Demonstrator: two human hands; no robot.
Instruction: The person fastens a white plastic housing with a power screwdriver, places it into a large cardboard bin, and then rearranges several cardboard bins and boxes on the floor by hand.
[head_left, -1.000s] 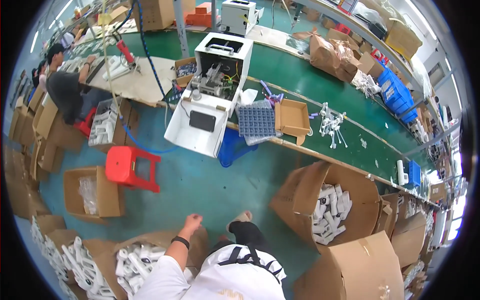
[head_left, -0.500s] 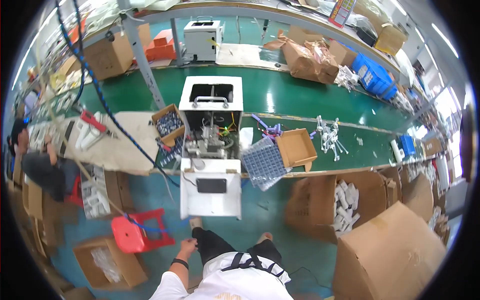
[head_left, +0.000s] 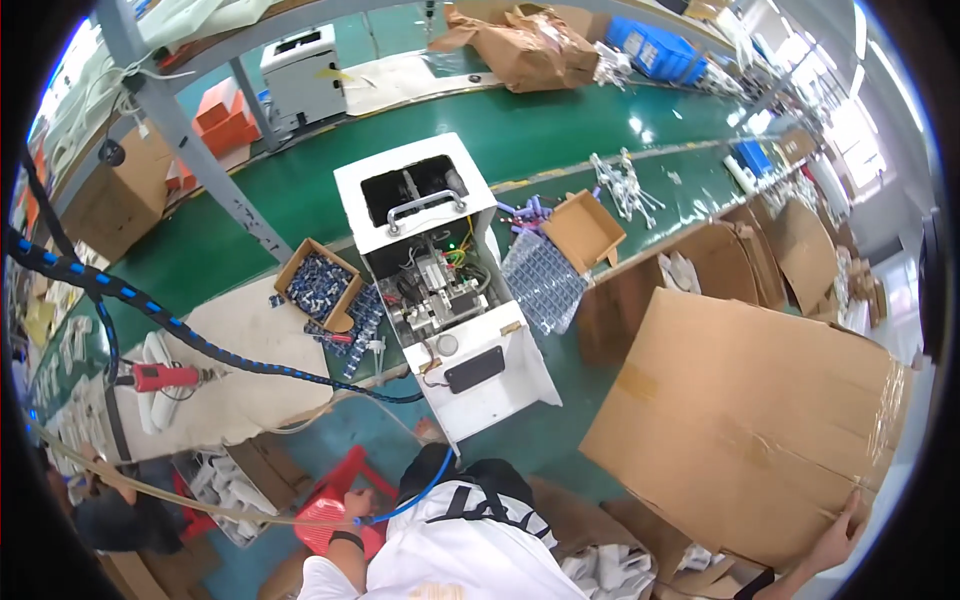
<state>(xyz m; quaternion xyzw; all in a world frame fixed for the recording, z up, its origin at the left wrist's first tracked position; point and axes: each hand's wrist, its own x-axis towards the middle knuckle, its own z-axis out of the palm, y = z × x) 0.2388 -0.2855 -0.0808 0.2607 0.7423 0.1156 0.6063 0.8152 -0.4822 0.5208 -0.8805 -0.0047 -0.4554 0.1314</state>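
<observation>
At the lower right, my right hand (head_left: pixel 842 532) grips the near right edge of a large brown cardboard box (head_left: pixel 730 420), its fingers partly hidden by the edge. My left hand (head_left: pixel 357 503) is low beside my body, over the edge of a red plastic stool (head_left: pixel 335 515). Whether its fingers hold the stool is too small to tell. In front of me stands a white machine (head_left: pixel 475 385) with its front lowered, showing metal parts, wires and a small green light. A black phone-like panel (head_left: pixel 475 370) sits on the lowered front.
A small box of blue parts (head_left: pixel 322 285), a clear blister tray (head_left: pixel 545 280) and a shallow cardboard tray (head_left: pixel 583 232) flank the machine. A black-and-blue cable (head_left: pixel 215 345) crosses the left. A red power tool (head_left: pixel 165 376) lies on the bench. Another person (head_left: pixel 125 515) is at far left.
The view has turned and shifted right. My right hand has come into view on the big cardboard box, which now appears higher and further left. My left hand now overlaps the red stool.
</observation>
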